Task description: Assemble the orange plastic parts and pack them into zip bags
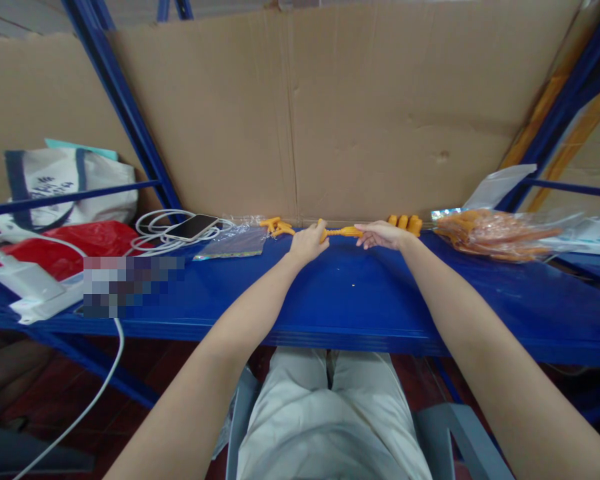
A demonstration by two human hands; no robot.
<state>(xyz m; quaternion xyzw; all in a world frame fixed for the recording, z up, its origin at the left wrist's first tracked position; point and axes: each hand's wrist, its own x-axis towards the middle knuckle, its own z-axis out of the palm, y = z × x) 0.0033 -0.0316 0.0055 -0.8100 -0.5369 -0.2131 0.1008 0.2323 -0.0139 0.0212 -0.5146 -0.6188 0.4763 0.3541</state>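
At the back of the blue shelf, an orange strand-like piece [345, 232] stretches between both hands; its exact kind is too small to make out. My left hand [309, 244] is closed around its left end, and an orange tip sticks up above the fingers. On the other side, my right hand [381, 235] pinches the right end at the thumb, with the other fingers loosely bent below. More orange pieces [277, 227] lie just left of my left hand. Several orange finger-shaped pieces [404, 223] sit behind my right wrist, partly hidden by it.
A flat clear plastic bag [233, 241] lies left of the hands, near a phone [193, 227] on coiled white cable. Further left are a red bag [87, 243] and a white power strip [45, 300]. An orange-filled plastic bag [490, 233] lies right. Cardboard [355, 113] stands behind.
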